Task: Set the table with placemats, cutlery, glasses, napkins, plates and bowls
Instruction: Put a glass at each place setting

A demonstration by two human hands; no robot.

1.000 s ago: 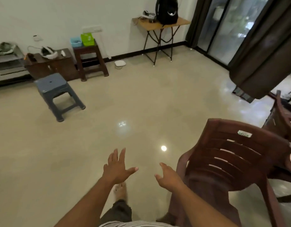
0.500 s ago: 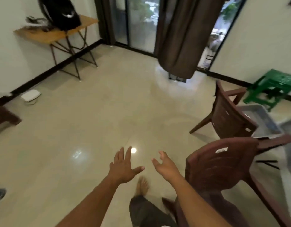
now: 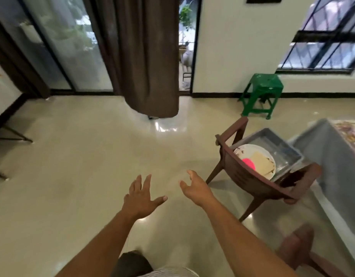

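Note:
A grey bin (image 3: 292, 150) rests on the seat of a brown plastic chair (image 3: 250, 176) to my right. Inside it lies a white plate (image 3: 260, 162) with something pink and a pale flat item on it. Further right stands the table with a grey cloth (image 3: 328, 156), and a patterned placemat (image 3: 350, 134) shows at its far edge. My left hand (image 3: 141, 194) is held out over the floor, fingers spread, holding nothing. My right hand (image 3: 194, 186) hovers left of the chair, fingers loosely bent, holding nothing.
A green stool (image 3: 261, 94) stands by the far wall under a barred window. A brown curtain (image 3: 144, 56) hangs before glass sliding doors. Another brown chair's back (image 3: 298, 246) is at the lower right. The legs of a folding table (image 3: 8, 132) show at the left edge.
My view has swung to the right: the folding table slid out left, and the chair with the bin, the green stool and the table came into view. Both hands stay held out, holding nothing.

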